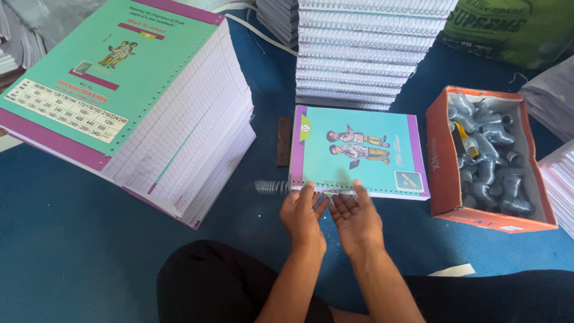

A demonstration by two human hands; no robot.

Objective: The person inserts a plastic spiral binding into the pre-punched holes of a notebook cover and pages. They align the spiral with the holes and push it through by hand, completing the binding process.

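Note:
A notebook (359, 149) with a teal and purple cover lies flat on the blue floor in front of me. A silver wire spiral (272, 186) runs along its near punched edge and sticks out to the left. My left hand (304, 213) and my right hand (356, 218) rest side by side at that near edge, fingers stretched out and touching the spiral and the cover's rim. Whether either hand pinches the spiral is not clear.
A tall slanted stack of unbound notebooks (149, 101) stands at the left. A pile of spiral-bound notebooks (365, 54) rises behind. An orange cardboard box (441, 161) of coiled spirals sits at the right. A dark small bar (284, 141) lies beside the notebook.

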